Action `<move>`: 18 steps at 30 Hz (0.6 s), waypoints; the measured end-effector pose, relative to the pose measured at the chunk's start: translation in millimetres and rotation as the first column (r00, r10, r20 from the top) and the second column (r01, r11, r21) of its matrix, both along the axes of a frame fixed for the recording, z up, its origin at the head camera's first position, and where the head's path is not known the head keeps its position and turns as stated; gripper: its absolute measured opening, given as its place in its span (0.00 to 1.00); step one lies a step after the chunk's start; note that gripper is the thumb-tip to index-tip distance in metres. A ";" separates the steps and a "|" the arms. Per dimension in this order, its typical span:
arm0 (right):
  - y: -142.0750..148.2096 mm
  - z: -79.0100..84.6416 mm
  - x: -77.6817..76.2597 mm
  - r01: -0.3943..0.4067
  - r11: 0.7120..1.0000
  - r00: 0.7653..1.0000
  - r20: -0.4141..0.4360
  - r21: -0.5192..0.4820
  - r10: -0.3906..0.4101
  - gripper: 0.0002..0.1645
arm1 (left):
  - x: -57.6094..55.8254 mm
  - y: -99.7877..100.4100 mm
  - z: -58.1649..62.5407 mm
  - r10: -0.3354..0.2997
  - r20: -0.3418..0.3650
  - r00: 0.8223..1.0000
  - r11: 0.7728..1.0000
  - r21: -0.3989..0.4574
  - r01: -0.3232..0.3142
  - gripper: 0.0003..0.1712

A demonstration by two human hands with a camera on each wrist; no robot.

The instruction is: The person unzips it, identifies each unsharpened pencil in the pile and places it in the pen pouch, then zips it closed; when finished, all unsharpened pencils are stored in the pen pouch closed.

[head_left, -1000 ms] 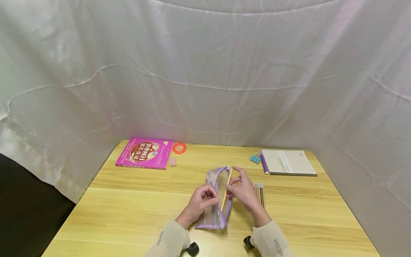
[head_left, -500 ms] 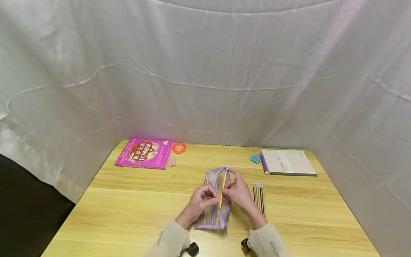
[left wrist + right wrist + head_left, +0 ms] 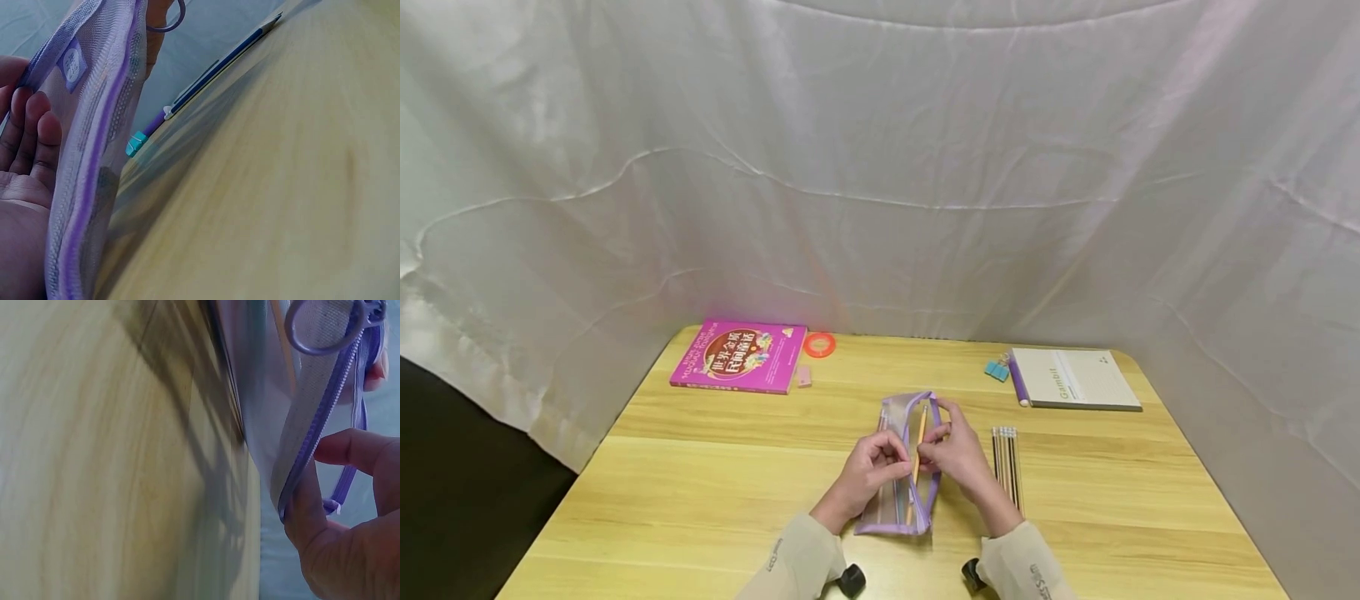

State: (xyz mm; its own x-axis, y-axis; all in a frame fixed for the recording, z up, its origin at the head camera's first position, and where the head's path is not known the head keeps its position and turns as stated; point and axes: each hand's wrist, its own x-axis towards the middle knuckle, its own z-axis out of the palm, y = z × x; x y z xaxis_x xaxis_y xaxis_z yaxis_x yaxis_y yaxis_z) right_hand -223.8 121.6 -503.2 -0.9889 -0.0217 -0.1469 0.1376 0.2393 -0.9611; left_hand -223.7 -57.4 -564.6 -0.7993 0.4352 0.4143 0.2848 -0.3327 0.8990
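Observation:
A see-through mesh pencil case with purple edging stands unzipped on the table. Its near rim is pinched between the thumb and fingers of my left hand. On the opposite side, my right hand holds the zipper edge, with one finger reaching into the opening in the right wrist view. A yellow pencil lies lengthwise in the mouth of the case, close to my right fingertips. Other slim items show faintly through the mesh. A ring-shaped zipper pull hangs from the zipper.
Right of the case lies a row of several pencils. Farther back are a teal binder clip, a purple marker and a notebook. At back left are a pink book, an eraser and an orange tape roll.
The yellow pencil has moved left and sunk lower into the pencil case. My right hand has followed it slightly left and now holds the case's edge. The left hand stays put.

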 end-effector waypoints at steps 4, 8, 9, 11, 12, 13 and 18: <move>2.5 2.3 -0.5 -0.001 1.000 1.000 0.012 -0.002 0.001 0.53 | -0.7 0.3 0.3 0.003 0.001 1.000 1.000 -0.004 -0.003 0.11; 8.2 5.2 -1.0 0.015 1.000 1.000 0.006 0.010 -0.015 0.47 | -0.9 0.4 0.7 0.006 0.011 1.000 1.000 0.000 -0.006 0.11; 10.5 5.8 -1.4 0.023 0.999 1.000 -0.005 0.022 -0.023 0.45 | -1.0 0.5 0.5 0.006 0.010 1.000 1.000 0.002 -0.006 0.11; 16.0 6.6 -2.2 0.043 0.997 0.999 -0.027 0.059 -0.041 0.40 | -1.0 0.7 -0.3 0.004 0.004 1.000 1.000 0.013 -0.004 0.11; 18.9 7.0 -2.5 0.052 0.995 0.998 -0.035 0.085 -0.049 0.38 | -1.1 0.7 -0.9 0.004 -0.005 1.000 1.000 0.016 -0.004 0.10; 22.0 6.8 -2.5 0.057 0.992 0.998 -0.045 0.115 -0.052 0.35 | -0.9 0.8 -1.1 0.004 -0.010 1.000 1.000 0.017 -0.004 0.10; 33.2 2.9 -1.9 0.017 0.973 0.999 -0.032 0.232 -0.010 0.26 | 0.2 0.3 -1.5 0.008 -0.020 1.000 1.000 0.026 -0.008 0.08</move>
